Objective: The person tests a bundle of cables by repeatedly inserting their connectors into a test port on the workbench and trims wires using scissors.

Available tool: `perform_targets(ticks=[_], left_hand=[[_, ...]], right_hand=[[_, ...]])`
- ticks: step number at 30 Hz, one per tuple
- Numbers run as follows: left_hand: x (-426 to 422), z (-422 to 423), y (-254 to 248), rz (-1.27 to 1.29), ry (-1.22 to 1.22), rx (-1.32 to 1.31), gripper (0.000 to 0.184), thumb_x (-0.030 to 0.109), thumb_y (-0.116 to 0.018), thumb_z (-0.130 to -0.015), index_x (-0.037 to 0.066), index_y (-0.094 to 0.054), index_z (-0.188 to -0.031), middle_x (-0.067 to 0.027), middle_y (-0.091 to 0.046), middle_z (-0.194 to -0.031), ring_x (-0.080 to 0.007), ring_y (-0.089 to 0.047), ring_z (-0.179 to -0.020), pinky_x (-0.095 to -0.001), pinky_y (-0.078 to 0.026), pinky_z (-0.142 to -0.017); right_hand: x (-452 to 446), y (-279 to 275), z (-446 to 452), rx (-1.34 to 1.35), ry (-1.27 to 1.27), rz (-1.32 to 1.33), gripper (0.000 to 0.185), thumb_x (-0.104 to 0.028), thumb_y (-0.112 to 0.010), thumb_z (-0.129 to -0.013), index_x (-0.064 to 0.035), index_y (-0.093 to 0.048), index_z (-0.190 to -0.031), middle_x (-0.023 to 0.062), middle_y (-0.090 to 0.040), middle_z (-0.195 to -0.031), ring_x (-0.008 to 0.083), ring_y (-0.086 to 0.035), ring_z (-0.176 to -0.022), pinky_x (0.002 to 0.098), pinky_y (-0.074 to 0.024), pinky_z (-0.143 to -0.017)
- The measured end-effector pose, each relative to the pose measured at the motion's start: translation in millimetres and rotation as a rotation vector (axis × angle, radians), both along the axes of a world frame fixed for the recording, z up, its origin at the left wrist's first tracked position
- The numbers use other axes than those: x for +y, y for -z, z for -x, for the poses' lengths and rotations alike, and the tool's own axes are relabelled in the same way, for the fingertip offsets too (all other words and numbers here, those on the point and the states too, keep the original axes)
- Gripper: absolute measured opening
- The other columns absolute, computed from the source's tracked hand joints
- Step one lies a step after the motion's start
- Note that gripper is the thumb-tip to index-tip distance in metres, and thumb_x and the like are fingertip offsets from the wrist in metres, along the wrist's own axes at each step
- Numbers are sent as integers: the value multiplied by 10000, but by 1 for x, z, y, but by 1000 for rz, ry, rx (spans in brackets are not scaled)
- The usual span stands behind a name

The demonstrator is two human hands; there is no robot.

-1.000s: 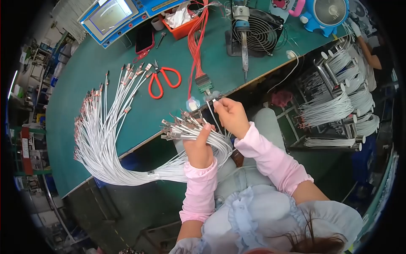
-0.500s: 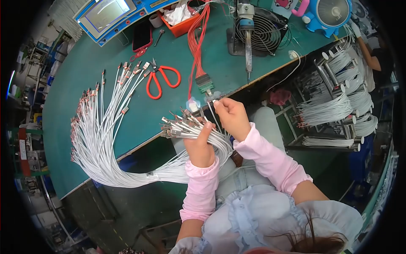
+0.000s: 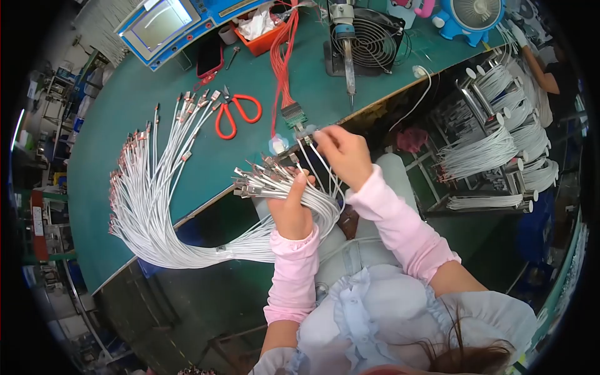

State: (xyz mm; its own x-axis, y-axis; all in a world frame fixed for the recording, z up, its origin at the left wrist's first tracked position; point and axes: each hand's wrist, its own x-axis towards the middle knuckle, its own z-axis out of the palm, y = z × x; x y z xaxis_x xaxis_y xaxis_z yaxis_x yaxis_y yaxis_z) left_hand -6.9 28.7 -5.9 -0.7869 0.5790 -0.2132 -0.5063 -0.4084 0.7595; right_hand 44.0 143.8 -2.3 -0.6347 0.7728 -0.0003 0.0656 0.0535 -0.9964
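Note:
My left hand [image 3: 291, 211] is closed round the connector ends of a bundle of white cables [image 3: 250, 249], thumb on top. The other ends of the bundle fan out on the green bench [image 3: 144, 87] at the left. My right hand [image 3: 342, 155] is beside a small green circuit board [image 3: 294, 116] at the bench edge, its fingers bent; its fingertips are blurred and I cannot make out what they hold. White cables run from just below the board toward my lap. Red wires [image 3: 283, 69] lead up from the board. A round clear piece with a white connector [image 3: 278, 145] sits left of it.
Red-handled scissors [image 3: 226, 117], a phone [image 3: 210, 59], an orange-red bin [image 3: 259, 42] and a blue-framed screen device [image 3: 164, 28] lie on the bench. A soldering iron [image 3: 348, 65] stands before a black fan [image 3: 375, 44]. Racked cables [image 3: 481, 153] and another person's arm [image 3: 540, 72] are at right.
My right hand has shifted slightly, and its fingertips now blur. Two white cables now show near the board where one was clear before. The view has moved a little.

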Motion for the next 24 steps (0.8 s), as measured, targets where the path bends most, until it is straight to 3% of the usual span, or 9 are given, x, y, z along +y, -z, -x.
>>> perform_targets(ticks=[3,4,7,8,11,15,24], left_hand=[[2,-4,0,-54,-6,27,260,-66,-560,-723,-10,-462,-957,-75,-523,-849,-170,-532,-752,-289,-463,-680],[3,-6,0,-58,-2,24,260,-66,-560,-723,-10,-462,-957,-75,-523,-849,-170,-532,-752,-289,-463,-680],[6,-8,0,13,-8,82,260,-43,-565,-730,-8,-457,-964,-76,-516,-846,-176,-532,-767,-293,-453,-703],[7,-7,-1,12,-7,83,260,-43,-565,-730,-8,-457,-964,-76,-516,-846,-176,-532,-767,-293,-453,-703],[4,-2,-3,54,-63,-26,248,-21,-565,-737,-6,-457,-959,-81,-510,-848,-186,-533,-762,-303,-443,-721],[-3,3,3,-7,-21,-81,251,-18,-560,-735,-8,-458,-964,-87,-508,-844,-194,-532,-759,-312,-440,-728],[4,1,2,-5,-80,-60,264,-42,-552,-719,-21,-460,-965,-81,-501,-860,-183,-527,-752,-302,-439,-708]], right_hand=[[4,-8,-11,106,99,-1115,158,-142,-541,-812,11,-561,-777,48,-564,-635,73,-524,-590,197,-408,-550],[1,-6,-13,101,100,-1119,158,-142,-541,-812,11,-561,-777,48,-564,-635,73,-524,-590,197,-408,-550],[-9,8,-10,238,50,-652,169,-146,-567,-793,20,-555,-769,58,-572,-701,83,-535,-658,202,-413,-611],[-8,14,-7,238,51,-653,169,-146,-567,-793,20,-555,-769,58,-572,-701,83,-535,-658,202,-413,-611],[-3,28,2,217,166,51,171,-153,-569,-792,13,-552,-753,35,-545,-606,79,-511,-538,193,-406,-513],[-5,5,10,65,106,240,201,-151,-547,-804,10,-529,-686,12,-504,-499,56,-458,-423,216,-344,-387],[-19,6,5,111,2,187,235,-165,-510,-832,-20,-474,-650,-18,-437,-450,28,-400,-370,189,-289,-331]])
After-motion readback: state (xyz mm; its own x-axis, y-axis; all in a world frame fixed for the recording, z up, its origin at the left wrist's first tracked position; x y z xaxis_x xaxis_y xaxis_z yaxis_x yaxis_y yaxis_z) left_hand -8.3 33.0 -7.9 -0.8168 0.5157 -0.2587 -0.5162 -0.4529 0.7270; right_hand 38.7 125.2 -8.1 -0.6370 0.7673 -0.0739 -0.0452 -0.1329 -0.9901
